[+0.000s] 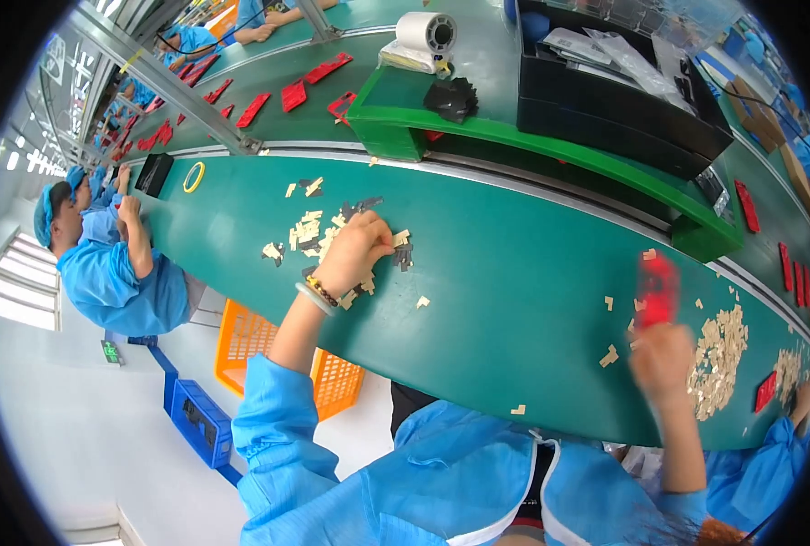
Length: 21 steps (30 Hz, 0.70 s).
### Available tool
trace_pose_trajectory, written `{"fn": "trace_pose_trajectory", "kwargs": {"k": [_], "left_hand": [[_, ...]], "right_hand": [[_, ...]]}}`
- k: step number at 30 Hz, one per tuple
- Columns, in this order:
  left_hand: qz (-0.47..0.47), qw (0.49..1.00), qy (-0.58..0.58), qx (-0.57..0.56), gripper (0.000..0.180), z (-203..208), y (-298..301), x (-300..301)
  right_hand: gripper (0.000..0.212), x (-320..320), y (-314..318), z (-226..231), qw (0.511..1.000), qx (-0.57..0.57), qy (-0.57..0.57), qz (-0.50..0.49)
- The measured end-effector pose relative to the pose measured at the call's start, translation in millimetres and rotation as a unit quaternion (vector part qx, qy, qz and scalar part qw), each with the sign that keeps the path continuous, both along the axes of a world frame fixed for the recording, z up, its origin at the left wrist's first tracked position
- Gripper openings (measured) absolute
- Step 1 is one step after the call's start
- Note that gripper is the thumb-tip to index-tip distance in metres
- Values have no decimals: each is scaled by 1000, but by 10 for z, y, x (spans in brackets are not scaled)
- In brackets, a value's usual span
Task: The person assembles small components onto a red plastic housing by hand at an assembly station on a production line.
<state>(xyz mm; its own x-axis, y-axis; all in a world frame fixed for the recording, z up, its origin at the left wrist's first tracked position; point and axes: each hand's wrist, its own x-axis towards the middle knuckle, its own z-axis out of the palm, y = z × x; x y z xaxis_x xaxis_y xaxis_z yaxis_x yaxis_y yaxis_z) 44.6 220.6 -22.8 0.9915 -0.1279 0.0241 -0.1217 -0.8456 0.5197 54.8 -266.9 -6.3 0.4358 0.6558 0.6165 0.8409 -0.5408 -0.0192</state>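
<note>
My left hand (355, 252), wearing a bead bracelet and a pale bangle, is over a loose pile of small beige L-shaped pieces (308, 227) and black pieces (403, 257). Its fingertips are pinched together at the pile's right side; what they hold, if anything, is too small to tell. On the right, my right hand (663, 362) grips a flat red rectangular part (657, 289) by its near end. Both hand and part are blurred by motion. Beside that hand lies a large heap of beige pieces (719, 364), with a few scattered ones (609, 356) to its left.
Behind the green table (505, 309) stands a green shelf (514, 146) bearing a black bin (614, 109) and a white roll (426, 33). Red parts (253, 109) lie on the line beyond. Below left are an orange basket (234, 341) and a blue crate (200, 423). Co-workers sit at both sides.
</note>
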Motion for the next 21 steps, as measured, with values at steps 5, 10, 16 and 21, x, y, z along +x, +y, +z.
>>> {"fn": "trace_pose_trajectory", "kwargs": {"k": [5,10,16,21], "left_hand": [[27,994,-109,-8,19,-127,-197,18],[62,998,-26,0,16,2,-276,46],[61,987,-113,-95,5,182,-366,-9],[100,981,-145,81,6,286,-460,-43]], "right_hand": [[32,-321,743,-119,973,-118,100,170],[34,-331,809,-75,961,-135,169,170],[34,-347,845,-90,971,-85,170,142],[34,-140,949,20,975,-14,173,136]]}}
